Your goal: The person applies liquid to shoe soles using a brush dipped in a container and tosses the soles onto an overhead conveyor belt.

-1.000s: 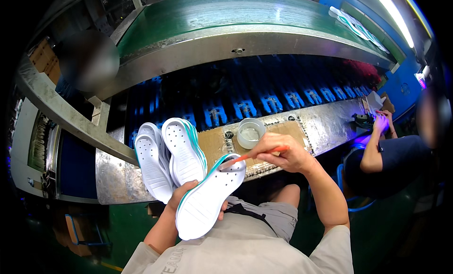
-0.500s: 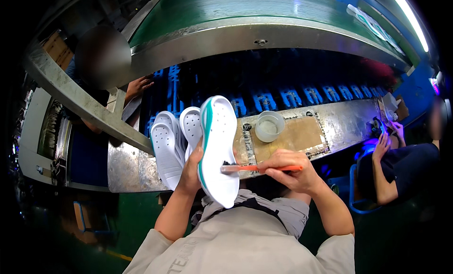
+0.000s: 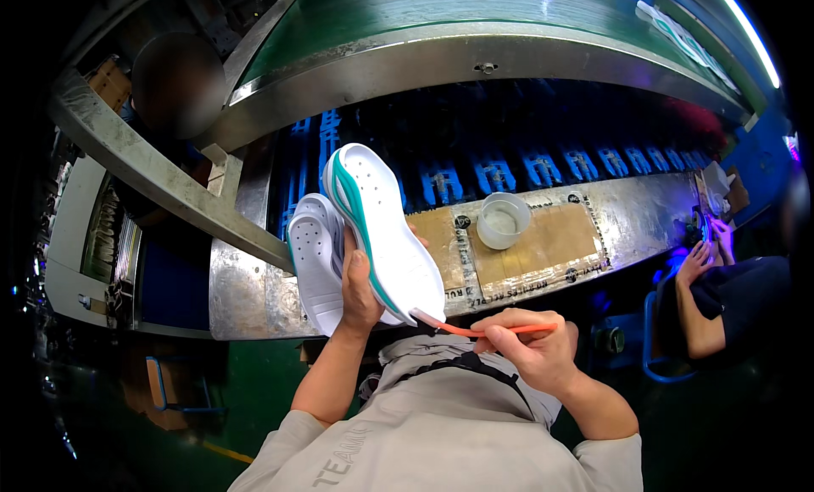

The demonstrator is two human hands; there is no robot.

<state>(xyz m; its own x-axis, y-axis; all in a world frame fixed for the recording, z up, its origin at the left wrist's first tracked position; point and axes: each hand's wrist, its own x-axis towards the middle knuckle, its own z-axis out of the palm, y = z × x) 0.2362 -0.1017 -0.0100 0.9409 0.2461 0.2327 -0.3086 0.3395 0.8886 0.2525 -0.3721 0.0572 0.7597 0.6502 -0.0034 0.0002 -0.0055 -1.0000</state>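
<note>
My left hand is closed round a white shoe sole with a teal stripe along its side and small holes near its upper end. The sole is tilted, its lower end towards my body. In my right hand is a brush with an orange handle, pinched between thumb and fingers. Its head is at the sole's lower tip; the bristles are mostly hidden. Behind and left of the held sole, more white soles lean together at the table's near edge. A translucent cup with pale contents stands on the table.
Brown card is taped onto the metal table. A slanted metal beam crosses at the left, and a green conveyor runs overhead. One person is at the far left, another sits at the right under violet light.
The brush has moved from the middle of the sole's lower half down to its tip. The held sole has swung, its lower end shifting right, and now covers part of the soles behind.
</note>
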